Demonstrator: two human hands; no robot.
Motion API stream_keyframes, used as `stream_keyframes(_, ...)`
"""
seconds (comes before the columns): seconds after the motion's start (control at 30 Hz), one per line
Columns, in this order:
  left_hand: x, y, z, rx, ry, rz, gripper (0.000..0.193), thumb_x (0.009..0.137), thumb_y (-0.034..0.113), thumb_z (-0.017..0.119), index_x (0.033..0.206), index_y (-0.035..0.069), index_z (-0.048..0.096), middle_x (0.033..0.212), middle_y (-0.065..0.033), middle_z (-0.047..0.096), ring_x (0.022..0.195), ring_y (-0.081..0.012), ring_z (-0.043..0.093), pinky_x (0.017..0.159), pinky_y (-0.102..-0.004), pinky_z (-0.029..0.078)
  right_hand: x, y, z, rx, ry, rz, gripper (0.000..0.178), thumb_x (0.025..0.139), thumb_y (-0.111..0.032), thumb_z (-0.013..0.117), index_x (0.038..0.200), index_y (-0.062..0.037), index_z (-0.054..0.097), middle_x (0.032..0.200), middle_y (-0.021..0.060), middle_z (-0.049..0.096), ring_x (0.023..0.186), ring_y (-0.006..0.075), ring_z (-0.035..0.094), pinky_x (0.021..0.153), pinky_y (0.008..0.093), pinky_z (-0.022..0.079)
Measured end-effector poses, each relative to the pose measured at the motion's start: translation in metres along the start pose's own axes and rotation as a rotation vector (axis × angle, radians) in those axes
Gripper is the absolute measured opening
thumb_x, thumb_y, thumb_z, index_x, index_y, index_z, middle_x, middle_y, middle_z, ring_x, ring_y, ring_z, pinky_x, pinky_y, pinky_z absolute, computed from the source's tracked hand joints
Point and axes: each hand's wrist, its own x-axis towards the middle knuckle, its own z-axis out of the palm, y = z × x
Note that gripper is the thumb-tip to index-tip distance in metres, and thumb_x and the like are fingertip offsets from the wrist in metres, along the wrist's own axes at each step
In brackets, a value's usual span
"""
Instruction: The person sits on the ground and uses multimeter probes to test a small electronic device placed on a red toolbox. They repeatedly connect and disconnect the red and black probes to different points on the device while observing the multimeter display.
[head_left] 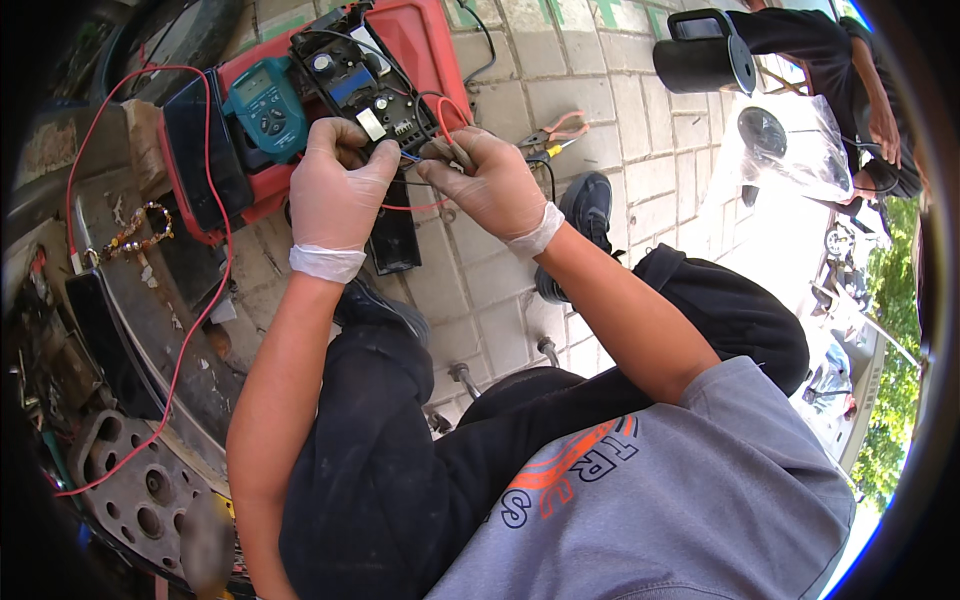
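Both my hands wear thin, pale, see-through gloves. My left hand (345,185) is closed in a pinch at the lower edge of an opened black electronic unit (358,85) with a circuit board. A short blue wire (408,156) runs between my fingertips, its ends hidden by them. My right hand (490,185) is closed on thin wires beside the unit; a red wire (441,112) loops up from its fingers. Left of the unit lies a teal multimeter (268,110). A black rectangular piece (394,238) hangs or lies below my hands; which, I cannot tell.
Under the unit is a red case (428,40), with a black phone (205,150) on its left. A long red cable (230,235) curves down the left side. Orange-handled pliers (560,130) lie on the paving (590,100). Another person's arm (880,110) shows at upper right, near a black jug (700,55).
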Motion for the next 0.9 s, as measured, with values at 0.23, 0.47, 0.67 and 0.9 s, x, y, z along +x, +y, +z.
stream_keyframes(0.23,0.003,-0.004,0.004,0.016,0.06,0.018,0.032,0.08,0.022,0.081,0.091,0.003,0.058,0.07,-0.0035,0.06,0.06,-0.0137,0.056,0.059,-0.0318,0.048,0.003,-0.001,0.007,0.173,-0.061,0.223,0.027,0.089,-0.026,0.077,0.096,0.0,0.071,0.074,0.0108,0.065,0.068,0.0192,0.059,0.069,0.035,0.05)
stream_keyframes(0.47,0.003,-0.007,0.003,0.001,0.045,0.023,0.033,0.08,0.023,0.081,0.091,0.003,0.057,0.071,-0.0036,0.06,0.061,-0.014,0.056,0.061,-0.0318,0.049,0.014,-0.007,0.006,0.449,-0.114,0.317,0.021,0.091,-0.021,0.073,0.099,-0.0016,0.071,0.083,0.0011,0.068,0.064,0.0074,0.056,0.056,0.0269,0.045)
stream_keyframes(0.67,0.003,-0.008,-0.001,-0.007,0.008,0.011,0.032,0.081,0.022,0.081,0.093,0.003,0.057,0.073,-0.0031,0.06,0.064,-0.0122,0.055,0.062,-0.0302,0.049,0.014,-0.019,-0.003,0.619,-0.19,0.614,0.019,0.086,-0.023,0.075,0.093,-0.0056,0.069,0.079,0.0029,0.066,0.057,0.0101,0.051,0.053,0.0261,0.04)
stream_keyframes(0.9,0.004,-0.013,-0.003,-0.122,-0.039,0.014,0.031,0.083,0.018,0.08,0.096,0.002,0.058,0.074,-0.0015,0.059,0.066,-0.0101,0.054,0.063,-0.0281,0.048,0.019,-0.024,-0.005,0.695,-0.308,0.615,0.019,0.087,-0.023,0.072,0.09,-0.0041,0.067,0.073,0.0039,0.061,0.052,0.0128,0.048,0.049,0.03,0.041)
